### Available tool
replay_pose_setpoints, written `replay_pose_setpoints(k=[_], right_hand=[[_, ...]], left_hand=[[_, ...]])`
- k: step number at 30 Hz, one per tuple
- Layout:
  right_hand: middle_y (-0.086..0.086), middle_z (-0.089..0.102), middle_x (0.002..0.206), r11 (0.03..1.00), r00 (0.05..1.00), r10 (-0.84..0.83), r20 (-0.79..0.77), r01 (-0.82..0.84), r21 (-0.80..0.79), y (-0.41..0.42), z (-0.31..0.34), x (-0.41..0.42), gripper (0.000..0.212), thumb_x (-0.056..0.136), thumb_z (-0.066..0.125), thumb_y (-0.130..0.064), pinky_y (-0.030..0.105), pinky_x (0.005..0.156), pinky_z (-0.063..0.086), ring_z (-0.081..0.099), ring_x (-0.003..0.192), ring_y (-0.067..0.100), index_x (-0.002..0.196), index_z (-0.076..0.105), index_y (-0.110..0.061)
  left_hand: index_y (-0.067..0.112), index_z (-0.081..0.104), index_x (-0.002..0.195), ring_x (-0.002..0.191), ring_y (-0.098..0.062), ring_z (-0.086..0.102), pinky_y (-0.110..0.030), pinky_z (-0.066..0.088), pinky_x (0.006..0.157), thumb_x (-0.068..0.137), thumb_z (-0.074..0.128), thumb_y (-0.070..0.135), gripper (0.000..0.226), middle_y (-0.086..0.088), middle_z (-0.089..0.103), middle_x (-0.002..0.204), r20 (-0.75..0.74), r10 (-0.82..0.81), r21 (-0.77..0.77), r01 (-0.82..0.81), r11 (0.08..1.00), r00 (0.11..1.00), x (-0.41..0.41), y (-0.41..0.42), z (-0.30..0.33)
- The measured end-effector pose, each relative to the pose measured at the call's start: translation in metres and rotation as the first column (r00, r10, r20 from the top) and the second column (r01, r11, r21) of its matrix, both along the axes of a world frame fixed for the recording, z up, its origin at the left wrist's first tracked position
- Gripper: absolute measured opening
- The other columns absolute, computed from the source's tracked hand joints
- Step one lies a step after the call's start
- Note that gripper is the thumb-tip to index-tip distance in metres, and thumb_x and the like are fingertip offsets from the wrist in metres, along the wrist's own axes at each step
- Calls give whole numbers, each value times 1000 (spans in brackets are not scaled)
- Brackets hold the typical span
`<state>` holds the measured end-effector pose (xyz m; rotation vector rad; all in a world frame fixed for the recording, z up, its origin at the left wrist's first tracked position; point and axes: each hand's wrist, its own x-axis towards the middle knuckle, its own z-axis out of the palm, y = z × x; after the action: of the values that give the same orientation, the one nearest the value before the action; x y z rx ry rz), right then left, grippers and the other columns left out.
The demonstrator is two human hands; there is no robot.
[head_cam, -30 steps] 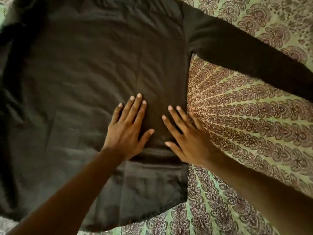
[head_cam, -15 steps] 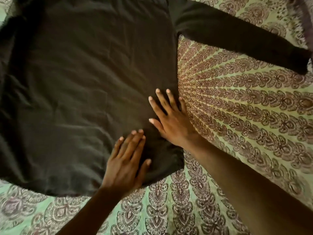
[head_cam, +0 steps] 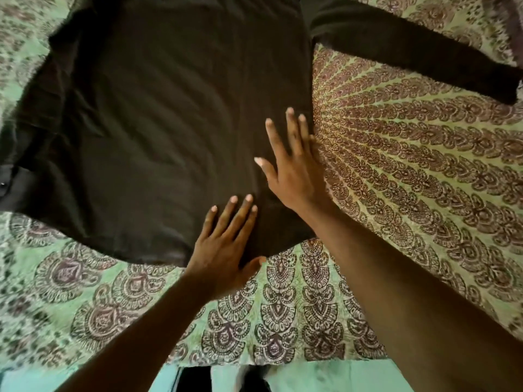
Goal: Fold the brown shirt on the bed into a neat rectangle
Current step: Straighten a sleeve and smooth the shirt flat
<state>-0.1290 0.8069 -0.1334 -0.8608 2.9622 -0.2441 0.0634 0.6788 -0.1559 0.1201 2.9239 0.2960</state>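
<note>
The dark brown shirt [head_cam: 169,117] lies spread flat on the bed, its hem nearest me and one long sleeve [head_cam: 418,55] stretched out to the upper right. My left hand [head_cam: 226,244] lies flat, fingers straight, on the hem near the shirt's lower right corner, thumb over the sheet. My right hand [head_cam: 294,168] presses flat on the shirt's right side edge, fingers spread and pointing away from me. The shirt's left sleeve side is bunched at the left edge of the view.
A green bedsheet [head_cam: 410,179] with maroon paisley print covers the bed. The bed's near edge [head_cam: 254,363] runs along the bottom, with a pale floor below it. A dark strip with a button [head_cam: 5,179] lies at the far left.
The view has pulled back, so more of the shirt and the bed's near edge show. Both hands have kept flat on the cloth, the right hand sliding up along the right edge.
</note>
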Motion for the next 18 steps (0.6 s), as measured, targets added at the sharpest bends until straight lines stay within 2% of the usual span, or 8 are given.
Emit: replay_pose_setpoints(k=[3, 5, 7, 11, 13, 15, 18], right_hand=[[11, 5, 173, 999, 999, -3, 36, 2, 49, -21, -26, 11, 70, 101, 32, -66, 62, 121, 22, 3, 159, 36, 162, 22, -35], [6, 6, 173, 998, 998, -33, 49, 30, 62, -15, -38, 35, 66, 101, 28, -67, 62, 123, 17, 3, 159, 34, 161, 21, -40], [4, 5, 173, 995, 996, -67, 63, 62, 74, 0, -40, 67, 64, 103, 25, -66, 59, 124, 14, 3, 160, 32, 162, 18, -40], [3, 2, 174, 989, 994, -57, 94, 44, 143, 41, -30, 128, 64, 106, 22, -63, 56, 124, 17, 4, 160, 28, 164, 12, -37], [5, 1, 174, 986, 991, -86, 104, 70, 154, 50, -24, 146, 67, 105, 24, -65, 58, 124, 18, 3, 160, 29, 164, 12, -36], [11, -1, 173, 981, 986, -150, 78, 139, 135, 44, -17, 146, 72, 103, 27, -68, 59, 126, 12, -1, 160, 33, 164, 13, -32], [13, 3, 173, 963, 963, -268, -14, 268, 38, 3, -8, 118, 77, 103, 30, -68, 58, 126, 11, -1, 159, 34, 164, 16, -24]], left_hand=[[11, 49, 148, 149, -28, 37, -50, 30, 120, 102, 41, 50, 62, -7, 37, 163, -117, 105, 134, -89, 987, 988, 2, -17, 7], [10, 55, 142, 141, -29, 46, -49, 39, 112, 102, 46, 38, 50, -8, 46, 157, -204, 237, 155, -208, 966, 950, -11, -35, 11], [11, 48, 148, 148, -30, 38, -50, 37, 114, 102, 46, 38, 53, -9, 37, 162, -233, 295, 103, -278, 955, 927, -29, -58, 13], [20, 25, 160, 158, -27, 13, -53, 22, 124, 100, 34, 58, 71, -5, 9, 172, -115, 261, -60, -269, 961, 958, -43, -98, 6], [25, 14, 163, 159, -26, 8, -55, 18, 125, 99, 27, 65, 76, -2, 4, 173, -74, 251, -70, -256, 964, 965, -31, -101, -3], [28, 7, 163, 159, -25, 4, -55, 13, 126, 98, 28, 67, 79, -2, 0, 173, -56, 259, -58, -262, 963, 964, -13, -94, -7], [29, 3, 164, 159, -25, -2, -55, 11, 126, 97, 30, 68, 82, -3, -6, 172, -43, 221, -64, -223, 973, 974, 19, -84, -6]])
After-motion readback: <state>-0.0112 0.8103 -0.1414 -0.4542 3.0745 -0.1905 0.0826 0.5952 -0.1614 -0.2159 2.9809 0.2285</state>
